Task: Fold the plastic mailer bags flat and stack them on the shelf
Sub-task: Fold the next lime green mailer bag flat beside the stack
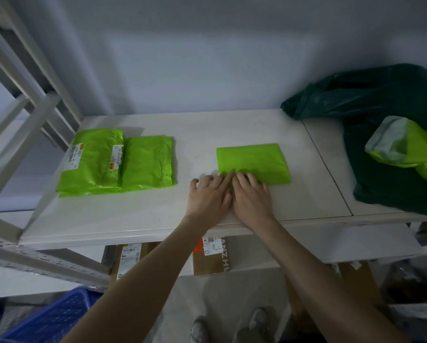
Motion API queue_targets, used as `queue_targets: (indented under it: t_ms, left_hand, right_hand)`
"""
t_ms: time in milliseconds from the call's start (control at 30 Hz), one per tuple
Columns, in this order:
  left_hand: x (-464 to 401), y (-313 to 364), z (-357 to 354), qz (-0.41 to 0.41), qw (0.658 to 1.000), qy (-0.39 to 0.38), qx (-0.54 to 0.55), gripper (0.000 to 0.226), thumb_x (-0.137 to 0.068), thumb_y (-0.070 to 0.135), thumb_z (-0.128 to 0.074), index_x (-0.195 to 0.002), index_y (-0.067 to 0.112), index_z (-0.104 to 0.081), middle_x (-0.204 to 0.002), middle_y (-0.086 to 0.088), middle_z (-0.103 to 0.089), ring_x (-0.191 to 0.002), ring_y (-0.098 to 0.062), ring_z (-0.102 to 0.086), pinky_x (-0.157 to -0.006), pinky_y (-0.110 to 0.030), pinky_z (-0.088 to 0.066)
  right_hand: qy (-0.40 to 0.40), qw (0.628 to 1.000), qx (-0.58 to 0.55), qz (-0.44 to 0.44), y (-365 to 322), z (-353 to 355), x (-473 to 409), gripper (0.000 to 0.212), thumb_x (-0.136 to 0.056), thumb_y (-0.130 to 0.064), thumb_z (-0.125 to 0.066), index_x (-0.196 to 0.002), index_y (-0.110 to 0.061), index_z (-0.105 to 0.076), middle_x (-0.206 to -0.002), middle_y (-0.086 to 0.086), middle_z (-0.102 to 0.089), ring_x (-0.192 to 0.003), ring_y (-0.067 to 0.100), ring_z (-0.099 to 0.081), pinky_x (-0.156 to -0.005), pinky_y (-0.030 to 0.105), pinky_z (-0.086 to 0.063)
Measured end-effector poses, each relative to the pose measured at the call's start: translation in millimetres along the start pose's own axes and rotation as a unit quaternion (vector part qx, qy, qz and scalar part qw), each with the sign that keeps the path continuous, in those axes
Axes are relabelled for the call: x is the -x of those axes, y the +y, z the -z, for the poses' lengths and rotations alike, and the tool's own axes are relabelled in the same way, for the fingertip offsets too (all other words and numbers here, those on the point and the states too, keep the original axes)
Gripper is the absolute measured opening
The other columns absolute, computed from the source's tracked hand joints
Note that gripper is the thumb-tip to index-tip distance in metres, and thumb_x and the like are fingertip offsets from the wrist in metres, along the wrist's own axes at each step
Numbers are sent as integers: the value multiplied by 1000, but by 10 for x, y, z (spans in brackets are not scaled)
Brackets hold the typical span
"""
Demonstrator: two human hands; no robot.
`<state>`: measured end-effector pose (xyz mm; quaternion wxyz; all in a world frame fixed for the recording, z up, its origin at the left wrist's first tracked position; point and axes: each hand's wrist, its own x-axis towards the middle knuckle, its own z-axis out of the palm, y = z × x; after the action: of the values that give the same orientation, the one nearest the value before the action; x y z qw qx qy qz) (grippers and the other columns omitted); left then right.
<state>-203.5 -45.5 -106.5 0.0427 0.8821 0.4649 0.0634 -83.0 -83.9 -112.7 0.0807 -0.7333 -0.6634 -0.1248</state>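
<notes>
Both hands lie flat and open, side by side at the centre of the frame: the left hand point(208, 195) has its fingertips on the near left corner of a folded lime-green mailer bag point(253, 164), and the right hand point(251, 196) presses its fingers on the same near edge, gripping nothing. That mailer sits as a neat rectangle on the white shelf board point(138, 214), right of centre. Left of centre, well apart from it, two folded green mailers with shipping labels point(116, 160) lie overlapping in a loose pile. At the right edge of the frame a dark green plastic sack point(390, 149) slumps on the shelf with an unfolded lime mailer point(405, 144) spilling from it.

By the look of it, the step in hand is smoothing the crease flat. Next, the folded mailer likely has to be slid or lifted left onto the pile without springing open, then another drawn from the sack.
</notes>
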Motion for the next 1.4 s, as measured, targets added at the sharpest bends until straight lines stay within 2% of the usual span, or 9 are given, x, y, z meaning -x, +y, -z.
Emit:
queue_targets:
  t_ms: [133, 333, 433, 700, 967, 1100, 1200, 1333, 1400]
  left_hand:
    - [-9, 46, 9, 14, 1000, -21, 3, 84, -76, 50, 12, -146, 24, -28, -147, 9, -36, -130, -17, -33, -106, -44, -17]
    - [-4, 51, 16, 10, 999, -28, -19, 88, -74, 51, 16, -146, 22, -26, -148, 8, -32, -131, -18, -31, -107, -44, -18]
    - [-8, 52, 22, 13, 999, -29, -27, 84, -78, 51, 15, -146, 22, -26, -147, 8, -33, -130, -19, -32, -107, -44, -18]
    - [-17, 106, 41, 21, 999, -5, -28, 87, -76, 50, 14, -140, 19, -36, -137, 6, -44, -124, -22, -39, -104, -45, -21]
    - [-46, 143, 51, 27, 1000, 12, -12, 84, -80, 51, 8, -132, 17, -49, -126, 1, -53, -117, -26, -45, -102, -45, -24]
    - [-49, 151, 29, 29, 999, 18, -13, 79, -83, 50, 2, -126, 16, -55, -120, -1, -57, -113, -28, -49, -99, -46, -28]
    - [-67, 156, 16, 34, 999, 27, -13, 74, -86, 49, -3, -119, 15, -60, -116, -2, -60, -110, -29, -51, -97, -46, -31]
    - [-87, 180, 25, 46, 999, 29, -1, 68, -89, 47, -7, -115, 16, -62, -119, -3, -57, -109, -29, -51, -95, -44, -32]
    - [-105, 177, 11, 67, 998, 14, 12, 50, -97, 43, -19, -121, 18, -55, -129, -5, -49, -117, -29, -45, -97, -43, -30]
  right_hand:
    - [3, 1000, -4, -11, 81, -3, 12, 39, -83, -31, -37, -101, -11, -66, -102, -1, -64, -91, 22, -60, -65, 31, -47]
    - [4, 998, -32, -50, 181, 29, 12, 38, -87, -32, -34, -92, -8, -64, -93, 5, -62, -86, 28, -57, -64, 35, -49]
    - [-4, 999, -8, -50, 317, 40, 33, 38, -88, -32, -35, -97, -10, -65, -92, 3, -62, -87, 26, -57, -60, 34, -47]
    - [-14, 997, -50, -54, 386, 27, 84, 46, -89, -30, -32, -108, -2, -64, -104, 7, -64, -92, 27, -59, -69, 35, -53]
    - [-23, 995, -28, -94, 650, 91, 136, 44, -87, -31, -33, -103, -9, -68, -97, 10, -63, -87, 34, -57, -62, 39, -49]
    - [-57, 990, -57, -114, 767, 88, 197, 42, -93, -27, -34, -118, -3, -59, -116, 10, -60, -103, 32, -53, -76, 40, -46]
    - [-68, 989, -64, -112, 821, 80, 261, 52, -92, -31, -26, -123, -1, -55, -123, 12, -57, -108, 32, -51, -80, 41, -45]
    - [-71, 983, -93, -142, 829, 60, 264, 36, -93, -20, -43, -118, 5, -53, -123, 19, -53, -111, 34, -47, -88, 42, -42]
    - [-67, 977, -118, -162, 801, 69, 252, 40, -92, -19, -45, -122, 6, -48, -126, 20, -49, -115, 34, -44, -92, 42, -39]
